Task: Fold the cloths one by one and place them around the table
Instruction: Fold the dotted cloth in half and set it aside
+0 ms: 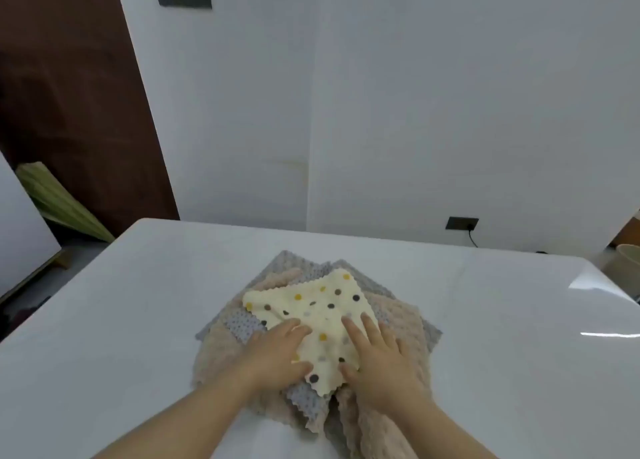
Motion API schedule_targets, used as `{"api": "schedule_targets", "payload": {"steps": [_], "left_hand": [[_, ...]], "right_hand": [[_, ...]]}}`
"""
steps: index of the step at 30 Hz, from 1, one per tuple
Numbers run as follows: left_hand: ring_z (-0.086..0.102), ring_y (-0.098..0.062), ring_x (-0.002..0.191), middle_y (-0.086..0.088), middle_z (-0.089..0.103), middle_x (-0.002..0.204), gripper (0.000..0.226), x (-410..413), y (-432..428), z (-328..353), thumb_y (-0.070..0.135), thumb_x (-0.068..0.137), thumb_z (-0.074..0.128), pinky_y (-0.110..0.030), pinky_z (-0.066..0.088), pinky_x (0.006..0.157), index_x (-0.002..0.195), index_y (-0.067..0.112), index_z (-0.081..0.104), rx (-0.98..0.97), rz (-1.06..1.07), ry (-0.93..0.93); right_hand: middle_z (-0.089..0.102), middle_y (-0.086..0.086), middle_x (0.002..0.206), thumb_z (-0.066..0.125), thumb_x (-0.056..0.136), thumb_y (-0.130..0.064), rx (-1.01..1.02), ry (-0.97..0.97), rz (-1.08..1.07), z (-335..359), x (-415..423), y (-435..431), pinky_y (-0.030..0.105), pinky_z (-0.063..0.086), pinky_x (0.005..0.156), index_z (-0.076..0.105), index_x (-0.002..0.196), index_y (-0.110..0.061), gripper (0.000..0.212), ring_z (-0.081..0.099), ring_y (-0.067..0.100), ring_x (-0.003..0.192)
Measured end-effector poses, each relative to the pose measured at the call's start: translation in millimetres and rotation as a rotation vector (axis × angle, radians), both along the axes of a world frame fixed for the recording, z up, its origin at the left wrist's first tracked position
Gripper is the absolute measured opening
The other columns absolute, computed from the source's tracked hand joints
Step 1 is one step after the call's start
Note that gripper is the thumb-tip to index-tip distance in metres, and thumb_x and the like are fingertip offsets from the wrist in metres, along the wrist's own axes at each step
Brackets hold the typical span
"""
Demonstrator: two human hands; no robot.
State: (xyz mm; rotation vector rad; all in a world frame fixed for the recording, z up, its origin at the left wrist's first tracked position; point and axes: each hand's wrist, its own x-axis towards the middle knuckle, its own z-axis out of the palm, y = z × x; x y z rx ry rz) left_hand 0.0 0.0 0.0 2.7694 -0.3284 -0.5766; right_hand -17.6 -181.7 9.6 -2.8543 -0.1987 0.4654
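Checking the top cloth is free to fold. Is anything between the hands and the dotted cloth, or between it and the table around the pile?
Nothing visible does. The left hand and right hand rest flat on the dotted cloth, which tops the pile, and the table around it shows only bare white surface.

Cream dotted cloth [323,314] flat atop grey, beige cloths [398,320].

Two bare forearms [194,413] reaching forward from the lower edge, left hand [277,353] palm down, fingers straight, right hand [382,360] flat, fingers slightly spread, thumbs near, apart
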Motion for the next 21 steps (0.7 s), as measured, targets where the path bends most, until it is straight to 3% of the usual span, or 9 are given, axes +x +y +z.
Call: {"api": "schedule_targets", "payload": {"steps": [4, 7, 9, 10, 12, 14, 18, 21], "left_hand": [[-0.007, -0.020, 0.145, 0.012, -0.010, 0.156, 0.082, -2, -17, -46, 0.071, 0.082, 0.032, -0.050, 0.001, 0.116, 0.147, 0.033, -0.001, 0.066, 0.081, 0.112], [-0.012, -0.021, 0.144, 0.015, -0.013, 0.155, 0.111, -3, -20, -78, 0.092, 0.049, -0.008, -0.050, -0.004, 0.115, 0.145, 0.038, -0.006, 0.092, 0.076, -0.084], [-0.010, -0.017, 0.145, 0.016, -0.009, 0.156, 0.126, -2, -14, -92, 0.088, 0.031, -0.029, -0.047, -0.006, 0.115, 0.145, 0.040, -0.003, 0.080, 0.076, -0.221], [-0.008, -0.016, 0.145, 0.016, -0.006, 0.156, 0.127, -2, -12, -99, 0.087, 0.031, -0.031, -0.046, -0.005, 0.116, 0.145, 0.041, 0.000, 0.066, 0.087, -0.265], [-0.002, -0.015, 0.145, 0.016, 0.002, 0.156, 0.119, 3, -11, -102, 0.089, 0.040, -0.021, -0.044, -0.001, 0.116, 0.145, 0.040, 0.008, 0.021, 0.113, -0.336], [0.005, -0.014, 0.145, 0.015, 0.012, 0.155, 0.101, 2, -12, -104, 0.078, 0.054, -0.009, -0.043, 0.003, 0.116, 0.142, 0.039, 0.020, -0.010, 0.130, -0.409], [0.011, -0.013, 0.144, 0.014, 0.026, 0.152, 0.064, -13, -13, -104, 0.062, 0.085, 0.009, -0.040, 0.006, 0.116, 0.138, 0.036, 0.033, -0.034, 0.144, -0.481], [0.022, -0.013, 0.141, 0.014, 0.043, 0.142, 0.037, -28, -11, -107, 0.035, 0.099, 0.029, -0.038, 0.017, 0.114, 0.131, 0.030, 0.048, -0.131, 0.190, -0.583]], "right_hand": [[-0.013, -0.008, 0.157, 0.031, 0.093, -0.053, 0.003, 0.061, -0.024, -48, -3, 4, 0.046, 0.000, 0.117, -0.002, 0.145, -0.043, 0.063, -0.010, 0.023, 0.145], [-0.013, -0.010, 0.157, 0.011, 0.086, -0.059, -0.017, -0.068, -0.039, -84, -3, 8, 0.049, -0.001, 0.116, -0.002, 0.144, -0.045, 0.061, -0.010, 0.022, 0.145], [-0.009, -0.010, 0.158, 0.000, 0.075, -0.063, -0.009, -0.182, -0.032, -96, 2, 8, 0.049, 0.001, 0.115, 0.001, 0.144, -0.046, 0.071, -0.008, 0.021, 0.146], [-0.007, -0.010, 0.158, 0.003, 0.078, -0.063, -0.002, -0.207, -0.026, -101, 5, 8, 0.048, 0.002, 0.115, 0.002, 0.144, -0.046, 0.068, -0.007, 0.021, 0.146], [-0.005, -0.009, 0.158, 0.018, 0.090, -0.060, 0.014, -0.247, -0.003, -102, 15, 5, 0.047, 0.003, 0.115, 0.006, 0.144, -0.044, 0.057, -0.005, 0.020, 0.146], [-0.002, -0.009, 0.158, 0.024, 0.093, -0.057, 0.010, -0.290, 0.008, -103, 15, 3, 0.047, 0.005, 0.115, 0.010, 0.145, -0.042, 0.056, -0.002, 0.020, 0.146], [0.004, -0.006, 0.158, 0.008, 0.089, -0.058, -0.026, -0.400, -0.008, -104, -1, 4, 0.047, 0.007, 0.116, 0.016, 0.144, -0.034, 0.060, 0.004, 0.020, 0.145], [0.006, -0.004, 0.157, 0.004, 0.085, -0.056, -0.019, -0.470, -0.048, -106, -26, 5, 0.046, 0.006, 0.115, 0.018, 0.143, -0.032, 0.065, 0.006, 0.020, 0.145]]}}
